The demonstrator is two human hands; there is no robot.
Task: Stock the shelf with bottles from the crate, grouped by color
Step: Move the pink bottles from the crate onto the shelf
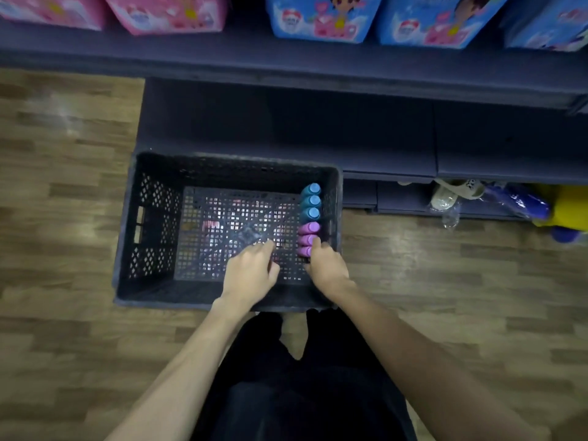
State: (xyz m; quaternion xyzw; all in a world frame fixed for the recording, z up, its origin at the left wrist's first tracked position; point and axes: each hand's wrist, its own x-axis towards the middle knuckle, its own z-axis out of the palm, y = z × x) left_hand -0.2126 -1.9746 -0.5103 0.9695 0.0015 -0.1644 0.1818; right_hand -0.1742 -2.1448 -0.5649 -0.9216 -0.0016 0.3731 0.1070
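Wood-look flooring (63,192) is lying under a dark perforated crate (152,218), with the dark shelf (286,58) at twelve o'clock. Blue bottles (311,200) and purple bottles (308,235) are lining the crate's three o'clock wall. The right hand (324,265) is covering the nearest purple bottle, its grasp blurred and hard to judge. The left hand (251,265) is hanging loosely curled, holding nothing.
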